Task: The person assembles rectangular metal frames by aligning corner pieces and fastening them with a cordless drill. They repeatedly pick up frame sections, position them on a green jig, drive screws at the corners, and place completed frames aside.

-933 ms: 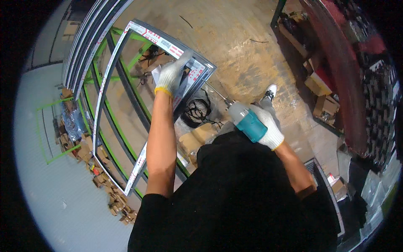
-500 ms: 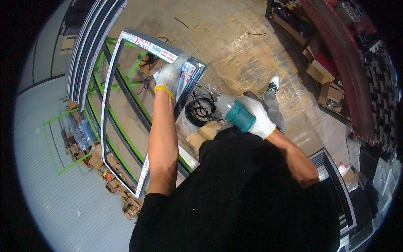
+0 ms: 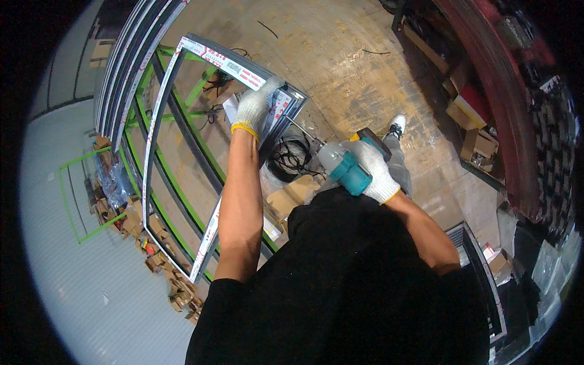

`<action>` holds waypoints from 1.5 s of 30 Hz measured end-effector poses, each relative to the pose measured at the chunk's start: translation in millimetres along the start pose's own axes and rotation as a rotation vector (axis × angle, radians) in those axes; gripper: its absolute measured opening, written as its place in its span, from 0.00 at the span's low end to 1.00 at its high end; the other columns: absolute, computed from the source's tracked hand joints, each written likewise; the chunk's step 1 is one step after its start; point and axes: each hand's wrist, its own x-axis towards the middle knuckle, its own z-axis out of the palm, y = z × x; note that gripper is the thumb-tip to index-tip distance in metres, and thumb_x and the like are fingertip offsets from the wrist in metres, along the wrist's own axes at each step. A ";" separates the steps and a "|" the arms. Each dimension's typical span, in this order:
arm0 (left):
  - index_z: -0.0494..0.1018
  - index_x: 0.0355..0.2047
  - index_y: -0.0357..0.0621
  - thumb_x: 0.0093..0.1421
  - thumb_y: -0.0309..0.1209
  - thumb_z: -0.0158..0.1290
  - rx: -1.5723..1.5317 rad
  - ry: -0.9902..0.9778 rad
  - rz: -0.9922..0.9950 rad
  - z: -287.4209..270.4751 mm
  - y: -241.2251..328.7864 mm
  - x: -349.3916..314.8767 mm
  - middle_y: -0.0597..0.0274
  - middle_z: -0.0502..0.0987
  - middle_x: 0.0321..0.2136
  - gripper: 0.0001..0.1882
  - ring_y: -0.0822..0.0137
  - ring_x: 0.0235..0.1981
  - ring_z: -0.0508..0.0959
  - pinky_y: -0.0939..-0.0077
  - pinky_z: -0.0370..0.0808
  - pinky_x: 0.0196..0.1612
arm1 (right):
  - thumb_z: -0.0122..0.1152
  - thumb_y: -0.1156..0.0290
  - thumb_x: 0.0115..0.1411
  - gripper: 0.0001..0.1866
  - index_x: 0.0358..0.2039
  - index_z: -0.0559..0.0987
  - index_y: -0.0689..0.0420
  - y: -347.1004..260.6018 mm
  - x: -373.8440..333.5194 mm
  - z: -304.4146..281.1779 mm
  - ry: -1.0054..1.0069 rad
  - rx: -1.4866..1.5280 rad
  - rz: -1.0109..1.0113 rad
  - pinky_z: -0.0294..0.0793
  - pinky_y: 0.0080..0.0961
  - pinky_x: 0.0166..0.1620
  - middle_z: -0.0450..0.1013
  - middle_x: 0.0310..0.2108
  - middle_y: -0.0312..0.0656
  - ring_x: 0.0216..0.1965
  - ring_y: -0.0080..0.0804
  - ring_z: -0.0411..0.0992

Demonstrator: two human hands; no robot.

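Fingers of the white-gloved left hand (image 3: 253,111) lie over the far right corner of the taped frame (image 3: 228,66), partly curled; how firmly they grip it cannot be told. The white-gloved right hand (image 3: 378,173) is wrapped round a teal and grey drill (image 3: 353,175), off the frame's right edge, with the long bit (image 3: 302,129) slanting toward that edge near the same corner; whether its tip touches is too small to tell. For good work here, the bit should probably meet the edge squarely, under light, even pressure, while the left hand braces the corner well out of the tip's line. The frame thus sits under the left hand and stretches to the left of the right hand. Underneath the frame shows a green stand (image 3: 201,87); past its right edge lie coiled black cable (image 3: 289,159) and a piece of cardboard (image 3: 291,196). Farther right of the frame, beyond the drill, are a shoe (image 3: 397,126) and cardboard boxes (image 3: 477,146).
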 end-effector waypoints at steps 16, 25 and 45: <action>0.83 0.37 0.39 0.60 0.38 0.66 0.157 0.132 0.019 6.9 5.7 -12.4 0.62 0.84 0.30 0.14 0.71 0.24 0.82 0.76 0.77 0.27 | 0.68 0.63 0.55 0.24 0.50 0.79 0.60 1.7 2.6 -5.7 0.004 -0.031 -0.128 0.76 0.47 0.48 0.79 0.40 0.54 0.44 0.57 0.77; 0.83 0.40 0.38 0.63 0.52 0.60 0.377 0.095 -0.041 5.7 13.0 -25.6 0.61 0.84 0.30 0.26 0.68 0.27 0.81 0.70 0.73 0.29 | 0.70 0.63 0.59 0.16 0.43 0.83 0.61 -4.8 1.5 -7.9 -0.150 -0.036 0.039 0.76 0.43 0.46 0.80 0.36 0.52 0.42 0.52 0.79; 0.83 0.43 0.33 0.62 0.63 0.54 0.596 0.043 0.147 8.1 7.7 -31.2 0.37 0.84 0.39 0.38 0.45 0.43 0.85 0.57 0.79 0.51 | 0.57 0.60 0.73 0.16 0.51 0.78 0.60 20.6 -17.5 -11.5 -0.160 0.511 0.483 0.86 0.32 0.42 0.80 0.42 0.45 0.39 0.37 0.81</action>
